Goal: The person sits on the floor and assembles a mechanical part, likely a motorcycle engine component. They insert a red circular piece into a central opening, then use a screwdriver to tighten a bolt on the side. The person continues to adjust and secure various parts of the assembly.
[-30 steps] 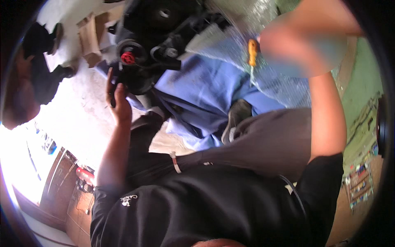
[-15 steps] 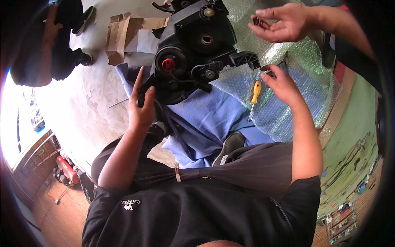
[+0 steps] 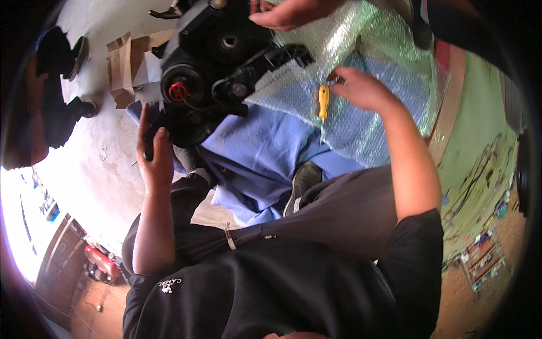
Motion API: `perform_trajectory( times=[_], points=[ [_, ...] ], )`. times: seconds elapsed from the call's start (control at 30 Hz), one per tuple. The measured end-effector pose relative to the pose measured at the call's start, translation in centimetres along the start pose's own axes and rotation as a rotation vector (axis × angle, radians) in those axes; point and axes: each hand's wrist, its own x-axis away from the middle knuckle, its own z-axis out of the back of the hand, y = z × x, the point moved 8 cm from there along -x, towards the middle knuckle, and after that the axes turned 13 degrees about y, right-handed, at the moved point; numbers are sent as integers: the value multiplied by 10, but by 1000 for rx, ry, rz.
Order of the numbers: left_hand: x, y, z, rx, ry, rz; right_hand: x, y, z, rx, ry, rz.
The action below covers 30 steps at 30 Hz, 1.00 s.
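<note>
A black car headlight housing (image 3: 197,107), back side up, with a red round fitting (image 3: 178,91), lies at the top left of centre. My left hand (image 3: 153,161) grips its lower left edge, the thumb on the near side and a finger stretched along the rim. Over the bubble wrap, my right hand (image 3: 361,89) is off the housing, fingers slightly bent and apart. Just beside its fingertips lies a yellow-handled screwdriver (image 3: 323,101), shaft toward me. Another person's hand (image 3: 293,14) reaches over the housing from the upper right, blurred.
Clear bubble wrap (image 3: 389,121) and a blue cloth (image 3: 259,141) spread under the housing. Opened cardboard (image 3: 119,70) lies to the left. A second person's dark-clothed legs (image 3: 59,96) are at the far left. A red machine (image 3: 101,261) stands lower left.
The view has shifted, so the housing sits further left. My right hand has left the housing's bracket and come to the screwdriver handle. The other person's hand has moved left over the housing.
</note>
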Motion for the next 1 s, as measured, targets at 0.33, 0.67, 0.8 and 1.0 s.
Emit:
perform_trajectory(
  times=[0.33,0.67,0.8,1.0],
  points=[
    [1,1,-4,19,-36,17,-5,10,-9,14,30,72],
    [11,20,-6,-233,40,-129,68,-118,4,-695,-392,-11],
    [12,31,-10,-295,48,-173,56,-177,-23,-874,-378,-13],
    [14,37,-10,-315,69,-191,36,-187,-33,-1084,-302,-159]
  ],
)
